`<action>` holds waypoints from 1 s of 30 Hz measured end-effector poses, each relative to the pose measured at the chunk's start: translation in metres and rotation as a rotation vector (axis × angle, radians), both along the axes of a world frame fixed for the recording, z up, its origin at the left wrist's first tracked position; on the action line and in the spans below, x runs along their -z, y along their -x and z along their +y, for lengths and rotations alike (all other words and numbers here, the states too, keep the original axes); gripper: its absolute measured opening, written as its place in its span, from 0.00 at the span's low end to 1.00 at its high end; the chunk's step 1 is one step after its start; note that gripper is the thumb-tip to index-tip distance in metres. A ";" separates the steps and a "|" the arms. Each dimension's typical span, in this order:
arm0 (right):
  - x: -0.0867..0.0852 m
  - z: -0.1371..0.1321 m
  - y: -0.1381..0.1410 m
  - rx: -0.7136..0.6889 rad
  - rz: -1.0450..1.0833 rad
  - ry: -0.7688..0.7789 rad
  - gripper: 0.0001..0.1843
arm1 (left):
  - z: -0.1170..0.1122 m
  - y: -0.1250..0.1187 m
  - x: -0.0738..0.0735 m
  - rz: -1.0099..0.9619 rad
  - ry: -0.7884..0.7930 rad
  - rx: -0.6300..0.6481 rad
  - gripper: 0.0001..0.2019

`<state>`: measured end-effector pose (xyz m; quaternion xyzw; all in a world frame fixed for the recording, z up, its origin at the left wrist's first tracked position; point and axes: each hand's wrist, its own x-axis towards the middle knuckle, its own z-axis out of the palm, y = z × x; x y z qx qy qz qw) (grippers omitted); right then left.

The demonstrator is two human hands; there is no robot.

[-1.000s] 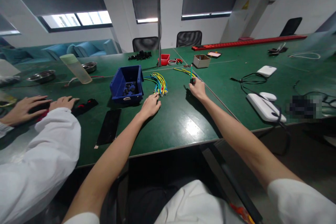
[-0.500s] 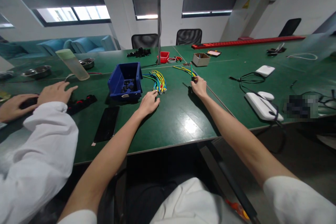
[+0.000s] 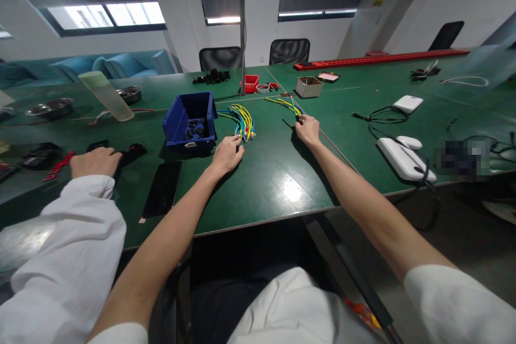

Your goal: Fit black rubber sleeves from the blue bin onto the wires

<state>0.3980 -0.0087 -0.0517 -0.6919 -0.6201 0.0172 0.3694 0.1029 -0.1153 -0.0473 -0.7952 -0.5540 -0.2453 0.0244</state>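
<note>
My left hand [image 3: 228, 154] is at the near ends of a bundle of yellow, green and blue wires [image 3: 244, 117] with metal lugs. Its fingers are curled together at a wire end, and the fingertips are partly hidden. My right hand [image 3: 307, 130] is closed on a small black connector [image 3: 299, 117], most of which the fingers cover. A green wire [image 3: 293, 105] stands up from it. Beside that hand, a smaller group of yellow and blue wires [image 3: 280, 101] lies on the green table [image 3: 266, 183].
Left of the bundle stands a blue bin [image 3: 171, 128] with black parts. A black phone [image 3: 162, 188] lies nearer me. A co-worker's hand [image 3: 95, 162] rests at far left. White devices [image 3: 397, 158] with cables are at right; a small box [image 3: 308, 87] stands behind.
My right hand has lowered the black connector slightly toward the table and turned a little. My left hand stays by the bundle. The co-worker's hand has shifted nearer; their other hand is out of sight.
</note>
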 end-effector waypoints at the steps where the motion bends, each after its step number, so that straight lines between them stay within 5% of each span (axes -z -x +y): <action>1: 0.000 0.000 0.000 0.004 -0.007 0.004 0.21 | 0.000 0.000 0.000 0.002 0.002 -0.002 0.18; 30: 0.007 0.001 -0.004 0.065 0.064 0.047 0.19 | -0.003 0.002 -0.004 0.077 0.024 0.034 0.19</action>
